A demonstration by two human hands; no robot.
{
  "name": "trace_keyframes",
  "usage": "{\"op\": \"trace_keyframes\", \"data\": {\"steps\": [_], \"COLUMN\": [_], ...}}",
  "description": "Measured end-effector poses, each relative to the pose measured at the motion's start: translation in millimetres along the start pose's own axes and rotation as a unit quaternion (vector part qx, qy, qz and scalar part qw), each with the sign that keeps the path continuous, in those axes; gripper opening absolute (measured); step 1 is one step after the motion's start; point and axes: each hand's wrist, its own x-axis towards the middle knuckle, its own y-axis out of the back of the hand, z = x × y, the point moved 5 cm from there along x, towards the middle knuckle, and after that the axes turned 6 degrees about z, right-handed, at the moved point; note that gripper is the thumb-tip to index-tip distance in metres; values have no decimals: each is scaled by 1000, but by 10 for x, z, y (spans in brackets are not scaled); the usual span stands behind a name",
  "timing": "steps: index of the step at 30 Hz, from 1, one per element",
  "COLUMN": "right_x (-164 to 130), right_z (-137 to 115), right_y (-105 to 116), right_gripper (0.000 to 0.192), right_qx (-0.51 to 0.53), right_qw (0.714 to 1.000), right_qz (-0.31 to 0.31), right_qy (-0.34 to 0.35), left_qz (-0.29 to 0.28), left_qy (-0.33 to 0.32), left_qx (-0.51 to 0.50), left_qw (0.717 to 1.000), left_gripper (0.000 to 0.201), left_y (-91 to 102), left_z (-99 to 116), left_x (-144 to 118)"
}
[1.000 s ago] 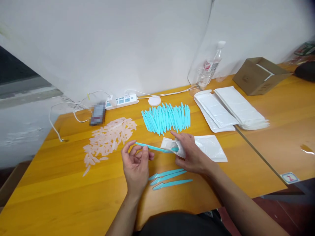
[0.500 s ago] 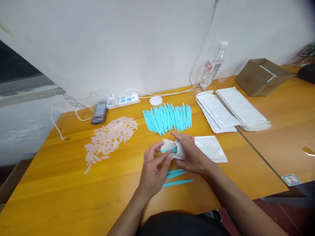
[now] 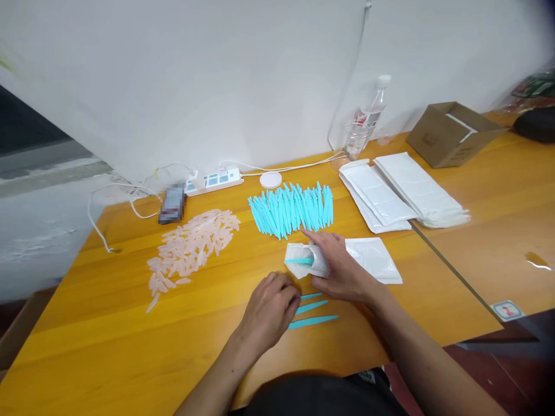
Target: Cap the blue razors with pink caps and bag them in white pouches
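Note:
My right hand [image 3: 336, 263] is closed around a white bubble mailer [image 3: 297, 252], whose mouth gapes toward the left. Inside the mailer lies a turquoise blade-shaped stick [image 3: 299, 261]. Below it, my left hand [image 3: 271, 312] rests low over the table with curled fingers, closed at the left end of the uppermost loose turquoise stick [image 3: 311, 296]. Two more turquoise sticks, a middle one [image 3: 311, 307] and a front one [image 3: 314, 321], lie beside that one, their left ends partly covered by the hand. Behind both hands spreads a pile of turquoise sticks [image 3: 290, 211].
Pale pink pieces [image 3: 191, 242] are scattered on the left. A flat mailer [image 3: 375, 260] lies right of my right hand, with mailer stacks [image 3: 420, 190] behind. A power strip [image 3: 217, 180], round white lid [image 3: 270, 180], plastic bottle [image 3: 375, 110] and cardboard box [image 3: 451, 133] stand along the wall.
My left hand has left the mailer's mouth and moved down toward me to the loose sticks. The right hand still holds the mailer, with the stick inside now plainly visible.

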Motion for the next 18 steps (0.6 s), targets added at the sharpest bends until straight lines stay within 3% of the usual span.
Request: {"op": "trace_keyframes", "data": {"steps": [4, 6, 9, 12, 15, 18], "right_x": [-1, 2, 8, 12, 10, 5], "right_z": [18, 25, 23, 13, 3, -7], "right_y": [19, 15, 0, -16, -30, -45], "right_gripper": [90, 90, 92, 92, 93, 93], "right_qx": [8, 12, 16, 19, 20, 21], "right_qw": [1000, 1000, 1000, 1000, 1000, 1000], "right_qz": [3, -2, -9, -11, -12, -11], "right_qy": [-5, -9, -10, -9, -6, -1], "left_qz": [13, 57, 202, 365, 441, 441], "left_qy": [-30, -18, 61, 144, 184, 221], "left_qx": [-19, -39, -108, -202, -290, -341], "left_qw": [999, 997, 971, 897, 829, 800], "left_gripper": [13, 12, 36, 47, 46, 40], "left_y": [133, 282, 636, 928, 900, 586], "left_z": [-103, -200, -371, -470, -462, -405], "left_x": [-70, -127, -215, -278, -225, -97]}}
